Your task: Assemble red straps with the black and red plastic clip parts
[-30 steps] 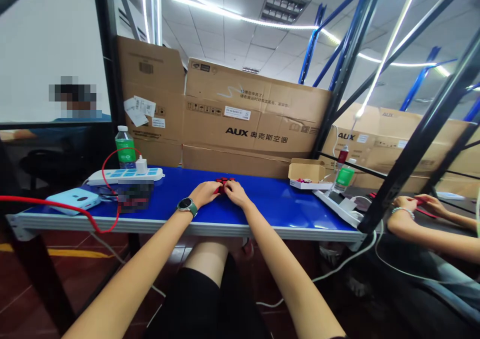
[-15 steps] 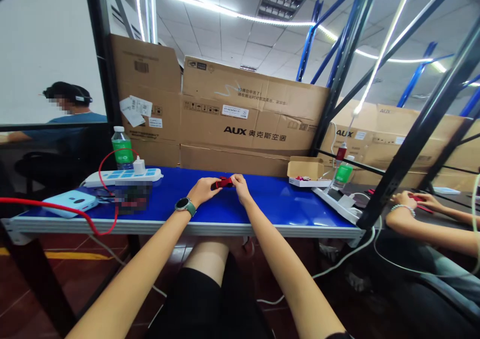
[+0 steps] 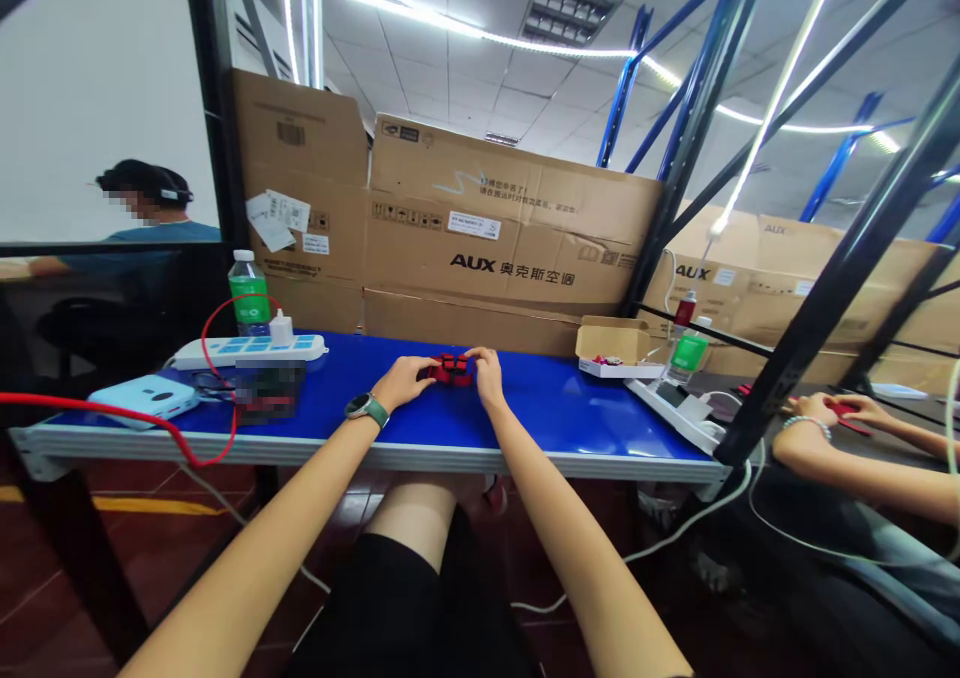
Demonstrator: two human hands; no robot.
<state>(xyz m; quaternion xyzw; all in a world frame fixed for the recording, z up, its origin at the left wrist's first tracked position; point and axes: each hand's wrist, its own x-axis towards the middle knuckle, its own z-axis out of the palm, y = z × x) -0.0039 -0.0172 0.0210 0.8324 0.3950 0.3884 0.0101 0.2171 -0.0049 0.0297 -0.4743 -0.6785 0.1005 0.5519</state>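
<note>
A small red and black object (image 3: 451, 368) is held just above the blue table (image 3: 570, 413), near its middle. My left hand (image 3: 403, 380), with a watch on its wrist, pinches the object's left end. My right hand (image 3: 487, 375) grips the right end with curled fingers. Both arms reach forward from the bottom of the view. What the object is exactly, I cannot make out.
On the left of the table lie a white power strip (image 3: 247, 351), a green bottle (image 3: 249, 295), a light blue device (image 3: 146, 398) and a red cable (image 3: 180, 438). An open small cardboard box (image 3: 613, 346) stands right. Another person's hands (image 3: 825, 413) work at the right. Large cardboard boxes (image 3: 495, 248) line the back.
The red object, pinched as a thin strip half a second ago, now looks wider between my hands and sits slightly lower. My hands stay together at the table's middle.
</note>
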